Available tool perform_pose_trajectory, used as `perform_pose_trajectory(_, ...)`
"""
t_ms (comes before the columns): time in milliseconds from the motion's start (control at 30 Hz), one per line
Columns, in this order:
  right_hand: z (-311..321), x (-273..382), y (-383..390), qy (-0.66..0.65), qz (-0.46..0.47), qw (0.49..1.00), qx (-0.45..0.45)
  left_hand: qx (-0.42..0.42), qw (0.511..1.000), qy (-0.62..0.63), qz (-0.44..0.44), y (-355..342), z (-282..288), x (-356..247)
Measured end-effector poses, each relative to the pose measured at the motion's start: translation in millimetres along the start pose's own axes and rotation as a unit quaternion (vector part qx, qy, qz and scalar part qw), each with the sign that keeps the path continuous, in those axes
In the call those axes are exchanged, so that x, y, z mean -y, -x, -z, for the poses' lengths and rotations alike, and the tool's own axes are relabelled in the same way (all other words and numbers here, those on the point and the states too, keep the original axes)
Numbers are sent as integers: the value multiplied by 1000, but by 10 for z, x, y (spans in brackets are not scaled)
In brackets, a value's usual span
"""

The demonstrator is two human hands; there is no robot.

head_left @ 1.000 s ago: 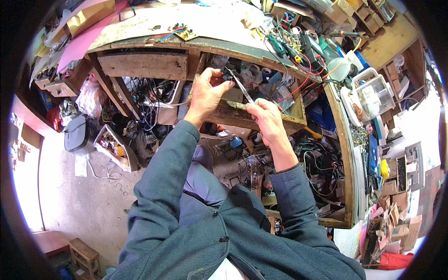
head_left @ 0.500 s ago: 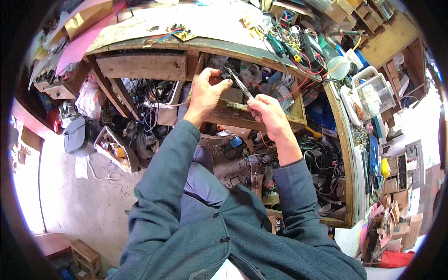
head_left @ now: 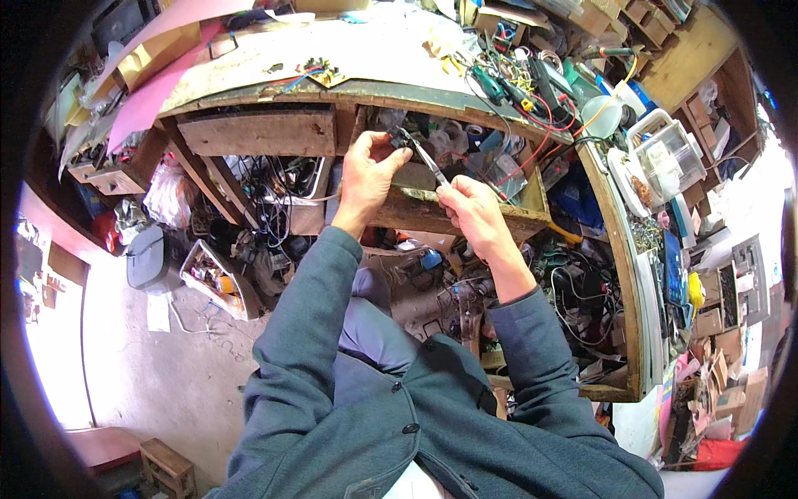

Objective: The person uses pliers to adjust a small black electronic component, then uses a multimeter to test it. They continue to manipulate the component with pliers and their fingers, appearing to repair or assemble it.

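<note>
My left hand (head_left: 366, 179) is raised over the open drawer, with thumb and fingers pinched on a small dark part (head_left: 400, 140). What kind of part it is cannot be made out. My right hand (head_left: 475, 211) grips the lower end of a slim silver tool (head_left: 428, 160), perhaps tweezers. The tool slants up and left, its tip at the dark part. Below both hands, the pulled-out wooden drawer (head_left: 465, 212) holds clear plastic pieces, wires and small loose items.
On the pale worktop (head_left: 374, 50) lies a small board with red and blue wires (head_left: 312, 75). Test leads and tools (head_left: 532, 91) crowd its right side. A clear plastic box (head_left: 672, 162) stands farther right. Tangled cables (head_left: 270, 187) hang under the bench beside a white bin (head_left: 224, 283).
The view has shifted slightly. Both hands keep their holds, with the tool tip still at the dark part. The tool looks turned a little in my right hand.
</note>
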State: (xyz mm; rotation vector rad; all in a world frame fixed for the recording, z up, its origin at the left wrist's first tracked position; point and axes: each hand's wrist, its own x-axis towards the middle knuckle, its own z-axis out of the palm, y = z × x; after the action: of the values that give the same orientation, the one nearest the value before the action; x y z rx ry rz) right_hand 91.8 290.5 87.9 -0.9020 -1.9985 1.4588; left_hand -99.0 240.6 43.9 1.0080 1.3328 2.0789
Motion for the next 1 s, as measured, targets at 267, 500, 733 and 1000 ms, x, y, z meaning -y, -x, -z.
perform_pose_trajectory(267, 43, 34, 19, 170, 77, 982, -23, 27, 1000, 9, 2, -7, 14, -27)
perform_pose_trajectory(500, 189, 80, -23, 15, -29, 998, 45, 35, 999, -6, -9, -11, 13, 41)
perform_pose_trajectory(733, 248, 68, -22, 139, 82, 985, 57, 25, 998, -50, -34, 47, -48, 18)
perform_pose_trajectory(1000, 82, 13, 1, -87, -66, 992, 63, -30, 985, -122, -120, 25, -77, 192)
